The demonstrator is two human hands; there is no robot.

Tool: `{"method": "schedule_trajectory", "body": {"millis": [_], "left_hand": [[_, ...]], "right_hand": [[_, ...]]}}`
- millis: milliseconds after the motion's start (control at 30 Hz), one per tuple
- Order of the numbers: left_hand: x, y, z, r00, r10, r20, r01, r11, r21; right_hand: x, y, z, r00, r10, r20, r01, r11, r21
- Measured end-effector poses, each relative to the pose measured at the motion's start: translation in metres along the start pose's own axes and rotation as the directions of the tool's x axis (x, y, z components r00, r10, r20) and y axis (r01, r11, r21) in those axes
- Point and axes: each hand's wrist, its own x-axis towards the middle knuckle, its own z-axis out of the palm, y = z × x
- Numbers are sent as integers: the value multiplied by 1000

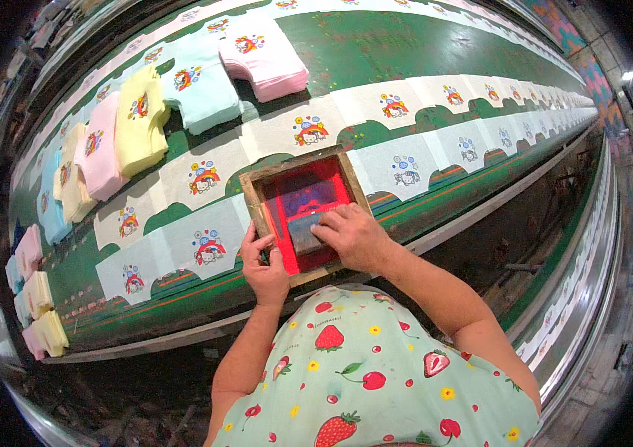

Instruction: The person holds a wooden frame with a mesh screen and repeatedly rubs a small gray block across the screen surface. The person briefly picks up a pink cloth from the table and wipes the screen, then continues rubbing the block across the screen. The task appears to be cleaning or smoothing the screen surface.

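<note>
A small wooden screen-printing frame (298,162) lies over the near row of white fabric pieces, its inside smeared with bright red ink (284,252). My left hand (266,274) is closed on the frame's lower left side. Inside the frame, my right hand (355,237) grips a flat grey squeegee (303,232), with the fingers over its upper edge. Just left of the frame, a white piece (208,242) carries a print with a red arc. To its right, another piece (400,165) has a mostly blue and grey print. The fabric beneath the frame is hidden.
The long green printing table (376,56) bears further rows of printed pieces. Stacks of pink (272,74), blue (201,89) and yellow (141,123) pieces stand at the far left. A pale rail (473,205) edges the near side. Another table with pieces (577,298) is at right.
</note>
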Motion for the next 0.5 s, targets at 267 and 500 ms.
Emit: {"method": "schedule_trajectory", "body": {"millis": [267, 500], "left_hand": [[4, 12, 2, 995, 91, 30, -95, 965, 243], [6, 15, -1, 999, 38, 10, -39, 976, 216]], "right_hand": [[-36, -27, -13, 999, 10, 50, -14, 996, 92], [-57, -19, -31, 997, 77, 27, -81, 947, 310]]}}
